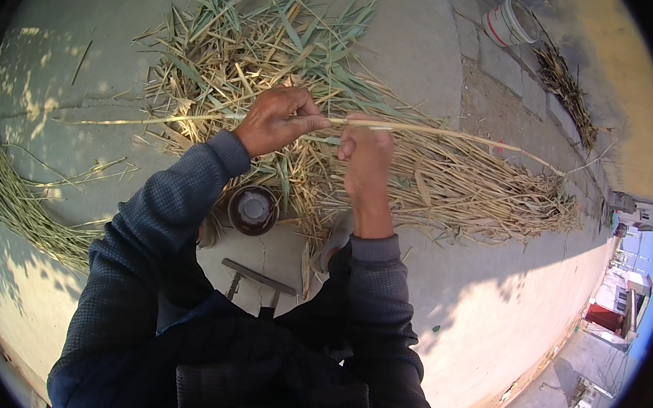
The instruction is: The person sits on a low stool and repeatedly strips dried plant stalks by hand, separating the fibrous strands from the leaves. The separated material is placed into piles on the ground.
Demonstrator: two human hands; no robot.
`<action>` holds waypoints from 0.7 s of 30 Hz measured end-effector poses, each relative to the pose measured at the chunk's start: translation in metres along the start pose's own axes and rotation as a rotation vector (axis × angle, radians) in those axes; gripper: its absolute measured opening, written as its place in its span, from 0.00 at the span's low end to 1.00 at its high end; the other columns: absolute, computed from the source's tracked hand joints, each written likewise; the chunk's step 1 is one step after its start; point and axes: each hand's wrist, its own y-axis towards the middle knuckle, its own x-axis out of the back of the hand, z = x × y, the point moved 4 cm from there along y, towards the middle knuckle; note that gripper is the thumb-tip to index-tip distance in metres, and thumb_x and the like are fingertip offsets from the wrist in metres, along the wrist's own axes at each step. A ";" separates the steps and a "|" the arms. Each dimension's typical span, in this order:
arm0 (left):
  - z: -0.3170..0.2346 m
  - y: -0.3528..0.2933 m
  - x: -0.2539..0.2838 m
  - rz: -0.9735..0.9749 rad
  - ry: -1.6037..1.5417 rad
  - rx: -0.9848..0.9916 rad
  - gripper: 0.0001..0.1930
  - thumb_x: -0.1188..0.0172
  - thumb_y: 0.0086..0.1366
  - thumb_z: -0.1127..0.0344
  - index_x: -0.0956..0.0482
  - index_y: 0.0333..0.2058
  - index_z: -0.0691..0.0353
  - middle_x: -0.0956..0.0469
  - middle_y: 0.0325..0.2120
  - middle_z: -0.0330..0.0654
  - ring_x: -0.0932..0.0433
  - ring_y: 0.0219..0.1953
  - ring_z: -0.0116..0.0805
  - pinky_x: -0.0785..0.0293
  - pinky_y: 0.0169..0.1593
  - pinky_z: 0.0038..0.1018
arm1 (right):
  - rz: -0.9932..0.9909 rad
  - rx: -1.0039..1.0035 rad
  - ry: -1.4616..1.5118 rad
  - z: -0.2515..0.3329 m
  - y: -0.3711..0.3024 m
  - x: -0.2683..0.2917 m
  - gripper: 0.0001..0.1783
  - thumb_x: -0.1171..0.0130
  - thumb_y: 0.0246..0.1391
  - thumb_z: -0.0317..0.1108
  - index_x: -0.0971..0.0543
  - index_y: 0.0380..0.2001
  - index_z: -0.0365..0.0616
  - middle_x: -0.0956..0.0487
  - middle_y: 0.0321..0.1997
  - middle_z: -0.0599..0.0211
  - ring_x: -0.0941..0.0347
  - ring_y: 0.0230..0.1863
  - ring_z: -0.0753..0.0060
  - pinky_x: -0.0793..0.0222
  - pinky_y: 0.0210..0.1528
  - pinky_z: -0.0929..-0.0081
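A long, thin, pale reed stalk (457, 135) stretches sideways in front of me, above a loose heap of dry reeds. My left hand (275, 120) pinches it between thumb and forefinger. Close by on the right, my right hand (368, 153) is closed at the same stalk, its fingers curled and slightly blurred. The stalk runs far out past both hands, its right end thin and bent downward. Beneath lie the heaped reed leaves and sheaths (221, 78), straw-yellow with green blades among them. A bundle of reed stalks (483, 187) spreads to the right.
Between my feet stands a dark round pot (253, 210). A flat bar-shaped tool (258, 276) lies nearer to me. Thin greenish stalks (27, 205) lie at left. A white bucket (511, 23) and a dark brush bundle (567, 93) are at the far right.
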 end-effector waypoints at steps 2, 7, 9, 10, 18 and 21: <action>-0.001 0.001 0.003 0.006 -0.007 0.017 0.11 0.28 0.62 0.61 0.16 0.30 0.63 0.19 0.25 0.43 0.21 0.28 0.37 0.27 0.34 0.34 | 0.017 0.036 0.033 0.001 0.001 0.003 0.11 0.47 0.62 0.25 0.23 0.46 0.35 0.23 0.29 0.65 0.31 0.23 0.79 0.31 0.25 0.78; -0.005 0.002 0.013 -0.048 0.056 0.035 0.13 0.28 0.62 0.59 0.16 0.30 0.63 0.19 0.25 0.44 0.21 0.28 0.38 0.26 0.35 0.35 | -0.004 0.080 0.006 0.012 0.005 0.013 0.11 0.49 0.68 0.27 0.23 0.50 0.35 0.20 0.33 0.63 0.28 0.27 0.78 0.26 0.30 0.76; -0.012 0.000 0.015 -0.134 0.093 -0.068 0.13 0.29 0.63 0.59 0.17 0.30 0.64 0.19 0.25 0.43 0.21 0.27 0.34 0.26 0.33 0.33 | 0.040 0.107 -0.004 0.016 0.004 0.010 0.12 0.48 0.67 0.27 0.23 0.50 0.36 0.20 0.33 0.64 0.26 0.28 0.75 0.25 0.32 0.73; -0.015 -0.001 0.017 -0.181 0.113 -0.115 0.13 0.29 0.63 0.59 0.17 0.30 0.64 0.19 0.25 0.43 0.21 0.26 0.33 0.25 0.32 0.32 | 0.058 0.118 0.003 0.017 0.003 0.009 0.13 0.48 0.67 0.28 0.23 0.51 0.36 0.20 0.33 0.64 0.25 0.29 0.73 0.25 0.33 0.72; -0.004 0.002 0.024 -0.098 -0.122 0.150 0.14 0.28 0.64 0.61 0.18 0.31 0.66 0.19 0.22 0.39 0.22 0.24 0.22 0.27 0.28 0.24 | 0.059 0.224 -0.123 0.022 0.002 0.001 0.12 0.50 0.67 0.26 0.23 0.50 0.34 0.19 0.33 0.62 0.24 0.29 0.71 0.24 0.35 0.71; -0.003 0.004 0.028 -0.056 -0.133 0.186 0.14 0.28 0.64 0.60 0.18 0.30 0.66 0.19 0.21 0.39 0.22 0.24 0.21 0.27 0.27 0.23 | 0.062 0.253 -0.129 0.023 0.002 0.002 0.12 0.49 0.67 0.26 0.23 0.50 0.34 0.19 0.33 0.62 0.24 0.29 0.72 0.24 0.35 0.71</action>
